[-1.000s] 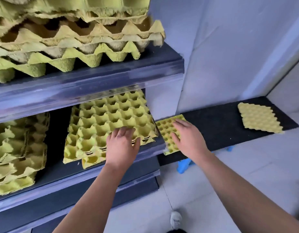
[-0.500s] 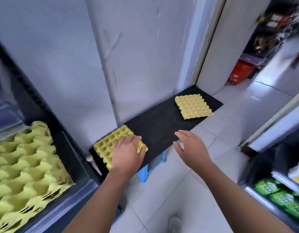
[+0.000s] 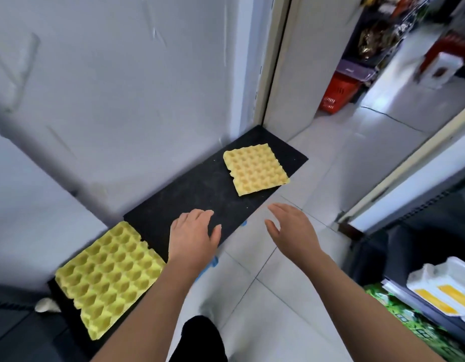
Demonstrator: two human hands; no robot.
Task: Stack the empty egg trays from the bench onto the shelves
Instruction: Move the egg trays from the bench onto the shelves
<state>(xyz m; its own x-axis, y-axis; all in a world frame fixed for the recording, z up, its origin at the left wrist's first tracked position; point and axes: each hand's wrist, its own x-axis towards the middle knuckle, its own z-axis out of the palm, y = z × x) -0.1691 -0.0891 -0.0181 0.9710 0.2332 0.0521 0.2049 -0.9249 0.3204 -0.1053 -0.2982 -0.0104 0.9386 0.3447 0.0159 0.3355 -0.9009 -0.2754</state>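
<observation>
Two yellow empty egg trays lie on the long black bench (image 3: 200, 186) by the white wall. The near tray (image 3: 110, 276) sits at the bench's left end, the far tray (image 3: 255, 168) near its right end. My left hand (image 3: 193, 236) hovers over the bare middle of the bench, fingers relaxed, holding nothing, just right of the near tray. My right hand (image 3: 291, 228) is out over the floor past the bench's front edge, fingers spread and empty. The far tray lies ahead of both hands. The shelves are out of view.
A doorway opens behind the bench's right end, with a red basket (image 3: 337, 94) beyond it. At the lower right stands a dark rack (image 3: 398, 259) with white cartons (image 3: 445, 286) and green packs. Grey floor tiles (image 3: 356, 158) lie to the right.
My view swung right, away from the shelves to the bench. My left hand came off the near tray and moved right over the bare bench. My right hand advanced toward the far tray.
</observation>
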